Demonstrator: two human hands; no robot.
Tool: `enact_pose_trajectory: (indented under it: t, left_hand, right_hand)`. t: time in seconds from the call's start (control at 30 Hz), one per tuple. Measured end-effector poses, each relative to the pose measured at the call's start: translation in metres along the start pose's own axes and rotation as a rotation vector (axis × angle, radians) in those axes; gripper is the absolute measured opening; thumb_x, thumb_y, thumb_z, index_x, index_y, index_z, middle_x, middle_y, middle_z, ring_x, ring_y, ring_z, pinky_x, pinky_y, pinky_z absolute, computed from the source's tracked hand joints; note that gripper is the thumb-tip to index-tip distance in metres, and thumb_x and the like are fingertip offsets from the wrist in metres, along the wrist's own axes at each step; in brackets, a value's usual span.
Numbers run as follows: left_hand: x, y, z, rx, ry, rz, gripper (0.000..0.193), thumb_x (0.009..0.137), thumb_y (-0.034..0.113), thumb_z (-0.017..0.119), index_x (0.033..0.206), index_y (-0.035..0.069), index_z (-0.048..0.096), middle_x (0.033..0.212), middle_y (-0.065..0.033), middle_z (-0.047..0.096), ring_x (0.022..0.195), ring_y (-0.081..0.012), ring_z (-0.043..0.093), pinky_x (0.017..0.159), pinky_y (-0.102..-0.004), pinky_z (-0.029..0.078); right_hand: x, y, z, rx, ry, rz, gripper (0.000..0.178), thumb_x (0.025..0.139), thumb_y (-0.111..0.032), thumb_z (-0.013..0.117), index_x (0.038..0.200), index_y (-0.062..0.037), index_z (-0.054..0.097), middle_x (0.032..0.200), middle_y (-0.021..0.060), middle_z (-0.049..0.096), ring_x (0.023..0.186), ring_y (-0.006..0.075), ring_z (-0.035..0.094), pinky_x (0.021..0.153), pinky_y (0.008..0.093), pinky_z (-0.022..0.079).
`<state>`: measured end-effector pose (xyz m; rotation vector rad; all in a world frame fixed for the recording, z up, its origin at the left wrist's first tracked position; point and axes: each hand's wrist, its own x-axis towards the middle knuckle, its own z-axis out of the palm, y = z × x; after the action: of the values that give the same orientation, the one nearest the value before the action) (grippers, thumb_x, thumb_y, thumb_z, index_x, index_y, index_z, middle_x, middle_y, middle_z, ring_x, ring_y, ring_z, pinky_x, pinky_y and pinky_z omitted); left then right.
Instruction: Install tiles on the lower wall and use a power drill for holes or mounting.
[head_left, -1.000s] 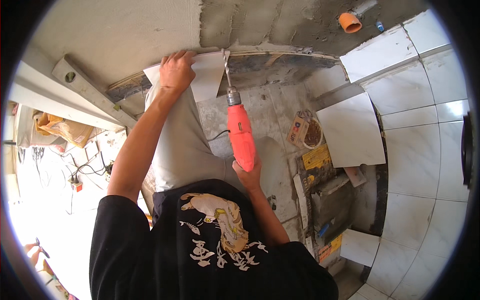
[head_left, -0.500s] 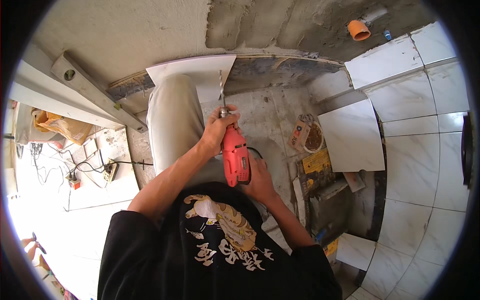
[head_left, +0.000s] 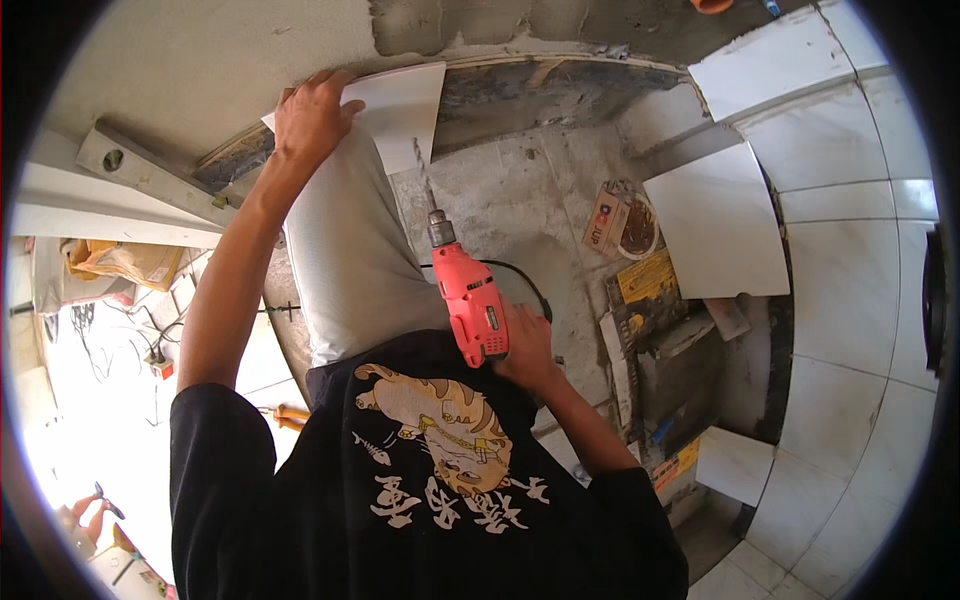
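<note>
My right hand [head_left: 527, 345] grips the handle of a red power drill [head_left: 472, 305], most of its fingers hidden behind the drill's body. A long masonry bit [head_left: 421, 165] is fitted in the metal chuck and points away from me, short of the wall. My left hand [head_left: 312, 115] lies over the top edge of a white tile [head_left: 400, 105], fingers stretched out and thumb apart. The tile leans against the foot of the wall, partly hidden behind my bent knee [head_left: 345, 240]. Behind the drill, a black cord [head_left: 515, 270] curves to the right.
A long metal level [head_left: 150, 175] leans at the left. Cords and a plug [head_left: 160, 368] lie on the bright floor beyond it. To the right are a round container of brown stuff [head_left: 637, 228], a carton [head_left: 603, 215], a loose white tile [head_left: 720, 225] and a tiled wall [head_left: 835, 290].
My left hand has left the drill's front and moved up and left onto the tile's top edge. My right hand keeps the drill, now tilted slightly left.
</note>
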<state>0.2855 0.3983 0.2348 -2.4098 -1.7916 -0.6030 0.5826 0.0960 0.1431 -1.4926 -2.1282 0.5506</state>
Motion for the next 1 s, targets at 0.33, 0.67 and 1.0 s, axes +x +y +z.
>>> enact_pose_trajectory:
  t: [0.33,0.67,1.0]
  left_hand:
    - [0.001,-0.004,0.023,-0.131,0.166,-0.102,0.019,0.080,0.024,0.069,0.096,0.015,0.071,0.096,-0.0072,0.069,0.086,-0.0339,0.065,0.075,-0.0442,0.052]
    - [-0.001,0.001,0.028,-0.075,0.273,-0.055,0.018,0.077,0.021,0.069,0.094,0.014,0.069,0.091,-0.0051,0.069,0.082,-0.0295,0.066,0.077,-0.0406,0.051]
    - [0.000,0.004,0.017,-0.107,0.134,-0.089,0.026,0.078,0.012,0.068,0.103,0.012,0.066,0.099,-0.0086,0.065,0.095,-0.0304,0.062,0.083,-0.0431,0.049]
  right_hand:
    - [-0.007,0.004,0.004,-0.029,-0.053,0.089,0.092,0.052,-0.007,0.074,0.137,0.0048,0.040,0.114,0.0182,0.057,0.092,0.0366,0.054,0.078,0.0433,0.045]
    - [0.006,0.000,0.002,-0.026,-0.022,0.115,0.089,0.054,-0.007,0.073,0.137,0.0030,0.042,0.102,0.0186,0.059,0.089,0.0379,0.056,0.075,0.0434,0.047]
    - [0.027,-0.001,0.001,-0.052,0.074,0.026,0.088,0.056,-0.008,0.073,0.137,0.0029,0.041,0.096,0.0194,0.058,0.087,0.0390,0.055,0.073,0.0447,0.047]
